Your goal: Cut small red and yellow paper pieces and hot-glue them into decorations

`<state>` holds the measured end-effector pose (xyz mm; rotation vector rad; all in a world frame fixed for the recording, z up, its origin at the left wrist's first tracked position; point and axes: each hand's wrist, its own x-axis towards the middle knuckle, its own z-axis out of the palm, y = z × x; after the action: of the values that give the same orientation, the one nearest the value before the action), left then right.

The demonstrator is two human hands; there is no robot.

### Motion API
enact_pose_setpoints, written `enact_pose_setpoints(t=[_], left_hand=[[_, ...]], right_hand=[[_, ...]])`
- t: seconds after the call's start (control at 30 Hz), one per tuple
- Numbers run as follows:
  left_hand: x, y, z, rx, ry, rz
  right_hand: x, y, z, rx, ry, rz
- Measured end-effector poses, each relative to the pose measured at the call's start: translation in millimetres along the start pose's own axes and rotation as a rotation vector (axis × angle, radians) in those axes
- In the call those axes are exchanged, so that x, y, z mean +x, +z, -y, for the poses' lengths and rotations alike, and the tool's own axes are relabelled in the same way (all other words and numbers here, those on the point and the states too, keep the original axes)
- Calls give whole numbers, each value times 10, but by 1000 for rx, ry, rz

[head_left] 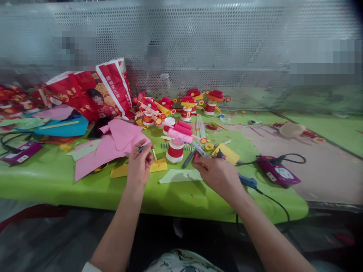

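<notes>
My left hand (139,162) is closed, thumb against fingers, on a small teal piece (141,149) mostly hidden by the fingertips. My right hand (219,175) is closed round scissors (200,149), whose silver blades point up and left; the grip is largely covered. Between the hands stands a paper craft model: a white cup with a red band (175,152), topped by pink and red paper rolls (181,132), with green spring-like folded strips at its sides. A dark pen (188,160) lies beside the cup. In front is a pale green paper piece (181,176).
Pink sheets (113,145) and a yellow strip (121,171) lie left. Similar finished-looking models (187,107) and a red bag (93,90) stand behind. To the right are a blue glue gun (247,181) with a cord and a purple box (278,172). A perforated metal panel (198,45) backs the table.
</notes>
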<state>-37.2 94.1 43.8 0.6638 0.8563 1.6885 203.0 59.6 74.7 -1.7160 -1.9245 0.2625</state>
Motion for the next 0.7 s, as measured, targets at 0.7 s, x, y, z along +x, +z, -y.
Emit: enact_pose_setpoints(t=[0.7], left_hand=[[-159, 659, 162, 1089, 517, 897]], right_hand=[[-172, -225, 22, 605, -425, -156]])
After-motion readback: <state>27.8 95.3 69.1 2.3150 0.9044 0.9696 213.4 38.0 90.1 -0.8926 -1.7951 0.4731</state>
